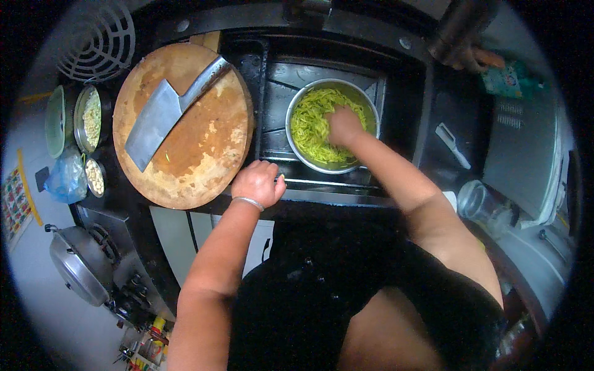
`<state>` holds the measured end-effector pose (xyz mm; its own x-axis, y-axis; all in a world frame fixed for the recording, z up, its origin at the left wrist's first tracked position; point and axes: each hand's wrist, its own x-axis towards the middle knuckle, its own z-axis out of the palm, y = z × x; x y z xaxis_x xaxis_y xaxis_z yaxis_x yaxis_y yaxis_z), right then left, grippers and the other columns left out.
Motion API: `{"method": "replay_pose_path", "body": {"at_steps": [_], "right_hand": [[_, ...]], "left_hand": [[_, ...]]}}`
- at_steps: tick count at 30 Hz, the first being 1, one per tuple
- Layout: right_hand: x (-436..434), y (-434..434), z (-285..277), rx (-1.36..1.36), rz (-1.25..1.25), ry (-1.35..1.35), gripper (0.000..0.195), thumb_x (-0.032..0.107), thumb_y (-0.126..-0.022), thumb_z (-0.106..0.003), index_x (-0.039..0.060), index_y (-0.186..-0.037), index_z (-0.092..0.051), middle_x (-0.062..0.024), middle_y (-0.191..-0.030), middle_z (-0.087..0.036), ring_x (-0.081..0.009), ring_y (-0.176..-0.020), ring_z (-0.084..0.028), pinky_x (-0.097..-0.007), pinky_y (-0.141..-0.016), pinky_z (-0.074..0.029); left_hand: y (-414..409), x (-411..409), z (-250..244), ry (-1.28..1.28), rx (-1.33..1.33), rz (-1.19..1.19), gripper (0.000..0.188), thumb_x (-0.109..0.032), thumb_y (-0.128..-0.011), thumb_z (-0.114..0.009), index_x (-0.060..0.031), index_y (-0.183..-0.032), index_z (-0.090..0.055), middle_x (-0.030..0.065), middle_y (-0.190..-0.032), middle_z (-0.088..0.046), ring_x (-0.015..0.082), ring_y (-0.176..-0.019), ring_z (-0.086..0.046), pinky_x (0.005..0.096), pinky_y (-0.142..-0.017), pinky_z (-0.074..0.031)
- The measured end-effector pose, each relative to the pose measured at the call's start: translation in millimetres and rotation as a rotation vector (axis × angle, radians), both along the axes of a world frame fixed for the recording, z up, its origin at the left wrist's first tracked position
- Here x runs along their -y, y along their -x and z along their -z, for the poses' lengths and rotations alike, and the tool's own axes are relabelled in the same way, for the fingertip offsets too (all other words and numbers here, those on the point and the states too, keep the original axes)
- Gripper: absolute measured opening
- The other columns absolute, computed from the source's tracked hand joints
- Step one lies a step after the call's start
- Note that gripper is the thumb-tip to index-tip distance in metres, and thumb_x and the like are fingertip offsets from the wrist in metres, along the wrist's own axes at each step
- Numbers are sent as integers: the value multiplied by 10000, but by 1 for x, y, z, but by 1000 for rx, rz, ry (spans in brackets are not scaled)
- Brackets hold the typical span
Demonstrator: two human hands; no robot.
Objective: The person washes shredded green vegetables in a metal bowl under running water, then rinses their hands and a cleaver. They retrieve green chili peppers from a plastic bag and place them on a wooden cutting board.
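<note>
A round metal bowl (pixel 291 139) of shredded green vegetable (pixel 312 121) stands in the dark sink (pixel 274 139). My right hand (pixel 344 126) reaches into the bowl, its fingers sunk out of sight among the shreds. At the sink's front edge, just right of a round wooden chopping board (pixel 204 134), rests my left hand (pixel 257 184), with a silvery bracelet at the wrist. Its fingers are curled and their tips hidden, so any grip is unclear. A cleaver (pixel 155 127) lies flat across the board, handle pointing to the upper right.
Left of the board sit a bowl of chopped pale food (pixel 91 118), a green basket (pixel 55 121), a small dish of pale pieces (pixel 94 178) and a blue plastic bag (pixel 67 178). A lidded pot (pixel 83 269) is at lower left. A white-handled tool (pixel 452 144) lies right of the sink.
</note>
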<state>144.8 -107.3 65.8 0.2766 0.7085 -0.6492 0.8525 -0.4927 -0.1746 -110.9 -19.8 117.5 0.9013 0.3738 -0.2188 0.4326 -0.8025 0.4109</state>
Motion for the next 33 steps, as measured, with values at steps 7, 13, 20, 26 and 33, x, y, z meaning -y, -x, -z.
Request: {"method": "replay_pose_path", "body": {"at_steps": [7,13,20,26,33], "right_hand": [[24,45,31,6,-286,-197,387,133,-860,-526,269,-1210,-619,-202,-1492,-277,-427,-1332,-348,-534,-976,-421],[-21,34,54,-118,-35,-130,429,144,-780,-629,234,-1200,-628,-174,-1221,-540,-357,-1121,-545,-418,-853,-511],[-9,2,31,36,-67,75,354,295,-784,-625,194,-1121,-671,-154,-1058,-649,-338,-1147,-536,-430,-913,-472],[27,37,24,206,-341,-252,331,268,-884,-531,108,-1155,-633,-189,-1382,-409,-417,-1213,-459,-457,-956,-443],[-17,20,59,-23,-106,-83,347,265,-836,-602,99,-1140,-620,-199,-1327,-477,-392,-1092,-575,-449,-877,-500]], "left_hand": [[-3,-1,-5,7,-32,14,213,-292,-751,-625,-80,-741,-605,75,-774,-588,259,-802,-591,407,-651,-523],[-3,-2,-4,-19,-6,17,210,-288,-748,-625,-82,-721,-598,75,-764,-584,260,-794,-591,407,-642,-519],[-1,-1,0,-12,9,1,208,-284,-748,-625,-82,-714,-592,79,-762,-582,270,-793,-589,412,-645,-520],[-1,0,-2,36,17,-21,196,-270,-753,-612,-84,-709,-569,105,-759,-573,309,-770,-578,446,-646,-494],[-1,0,-5,18,3,-15,187,-264,-750,-612,-86,-708,-574,107,-758,-580,313,-767,-579,451,-650,-492]]}}
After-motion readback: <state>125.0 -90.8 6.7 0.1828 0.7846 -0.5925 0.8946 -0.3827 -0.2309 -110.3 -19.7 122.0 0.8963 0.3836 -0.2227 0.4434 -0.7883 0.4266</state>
